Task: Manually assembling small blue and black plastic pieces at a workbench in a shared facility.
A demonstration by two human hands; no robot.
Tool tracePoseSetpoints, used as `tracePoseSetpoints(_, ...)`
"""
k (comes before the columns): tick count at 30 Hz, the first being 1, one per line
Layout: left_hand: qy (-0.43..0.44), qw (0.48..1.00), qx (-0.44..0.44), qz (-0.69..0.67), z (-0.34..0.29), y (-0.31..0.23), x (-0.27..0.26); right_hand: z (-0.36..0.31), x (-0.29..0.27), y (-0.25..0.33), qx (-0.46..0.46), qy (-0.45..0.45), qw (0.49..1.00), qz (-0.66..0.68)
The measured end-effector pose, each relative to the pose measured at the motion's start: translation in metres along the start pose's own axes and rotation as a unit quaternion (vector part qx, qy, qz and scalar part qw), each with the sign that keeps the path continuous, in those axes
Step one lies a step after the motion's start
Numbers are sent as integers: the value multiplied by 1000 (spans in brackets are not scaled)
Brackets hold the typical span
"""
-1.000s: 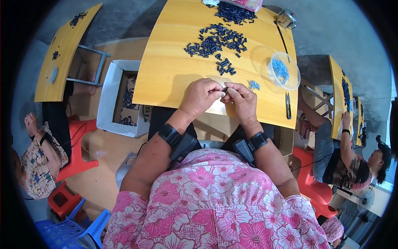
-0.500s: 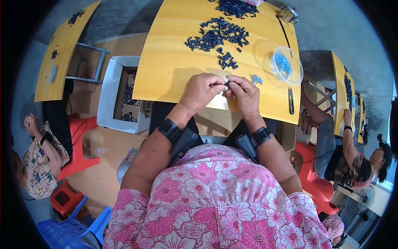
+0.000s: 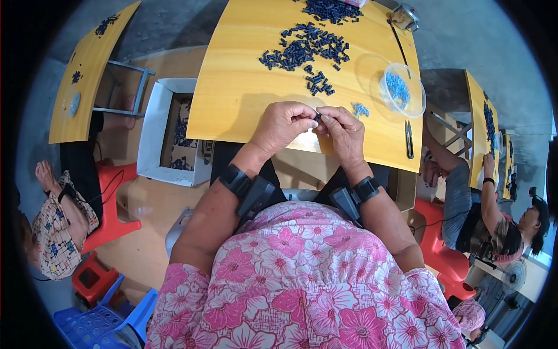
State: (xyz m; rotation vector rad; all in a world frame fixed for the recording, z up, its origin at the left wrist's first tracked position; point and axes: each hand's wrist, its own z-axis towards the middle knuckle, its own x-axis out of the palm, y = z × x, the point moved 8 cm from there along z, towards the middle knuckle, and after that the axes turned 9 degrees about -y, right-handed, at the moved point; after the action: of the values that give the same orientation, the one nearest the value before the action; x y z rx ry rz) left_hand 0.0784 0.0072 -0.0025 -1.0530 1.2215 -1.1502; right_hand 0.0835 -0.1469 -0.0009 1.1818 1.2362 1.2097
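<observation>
Both hands meet over the near edge of the yellow table (image 3: pixel 232 110). A small black cylindrical part (image 3: pixel 318 117) sits between their fingertips, mostly covered by them. My left hand (image 3: pixel 283 129) pinches it from the left with thumb and forefinger. From the other side my right hand (image 3: pixel 344 132) closes thumb and fingers at the same part; whether it also holds something smaller is hidden. Beyond the hands lies a small group of black parts (image 3: pixel 319 84), with a larger pile of the same parts (image 3: pixel 302 49) behind it. Right of my right hand is a little heap of clear-blue pieces (image 3: pixel 360 109).
A clear round tub (image 3: pixel 419 104) of light-blue pieces stands at the right, near black thread snips (image 3: pixel 409 139). Behind are a thin black rod (image 3: pixel 399 46) and a metal canister (image 3: pixel 404 17). A white box (image 3: pixel 152 131) stands left below the table. People sit on both sides.
My hands stay at nearly the same spot, with only slight finger movement around the black part. At the far left, another person's hands have shifted a little.
</observation>
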Motion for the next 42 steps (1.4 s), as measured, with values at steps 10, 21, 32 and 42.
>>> tracePoseSetpoints(10, 0, 1000, -10, 7, 0, 1, -1, -1, -2, -2, -20, 4, 1000, -19)
tracePoseSetpoints(21, 4, 1000, -16, -26, -2, 2, -2, -7, 8, 3, -20, 7, 1000, -14)
tracePoseSetpoints(32, -30, 999, -23, 2, 2, 4, -3, 2, 4, -4, -23, 23, 997, -68)
tracePoseSetpoints(42, -53, 998, -22, -36, 2, 10, -9, 3, 6, -11, 92, 34, 995, 31)
